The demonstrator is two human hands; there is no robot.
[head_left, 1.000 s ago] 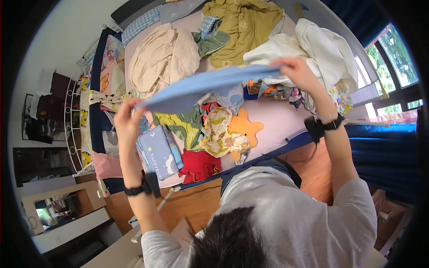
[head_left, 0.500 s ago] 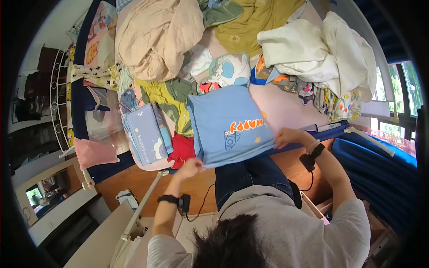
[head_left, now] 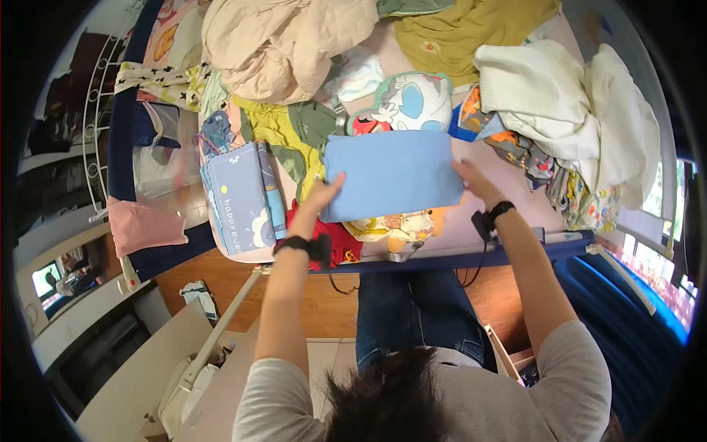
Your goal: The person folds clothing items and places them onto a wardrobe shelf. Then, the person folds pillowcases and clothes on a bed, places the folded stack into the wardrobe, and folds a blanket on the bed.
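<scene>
A light-blue shirt (head_left: pixel 394 175), folded into a flat rectangle, lies on the bed with its plain side up. My left hand (head_left: pixel 324 195) grips its left edge, thumb on top and fingers partly hidden. At the opposite edge my right hand (head_left: pixel 475 180) holds the cloth the same way. Just below the shirt, a yellow and white printed cloth (head_left: pixel 394 225) shows beside a red cloth (head_left: pixel 342 247). A cushion with a white cartoon shape (head_left: pixel 416 103) touches the shirt's far side.
To the left stands a blue-grey "happy ever" box-like item (head_left: pixel 236 202). Yellow-green clothing (head_left: pixel 276 125) lies beyond it. A beige blanket (head_left: pixel 283 44), an olive cloth (head_left: pixel 471 37) and a white blanket (head_left: pixel 541 88) are heaped behind. The bed's dark-blue edge (head_left: pixel 471 258) runs in front of me.
The shirt has been folded over away from me, hiding its "HAPPY" and rocket print. Both hands moved forward with it, uncovering the printed cloth near the bed's edge.
</scene>
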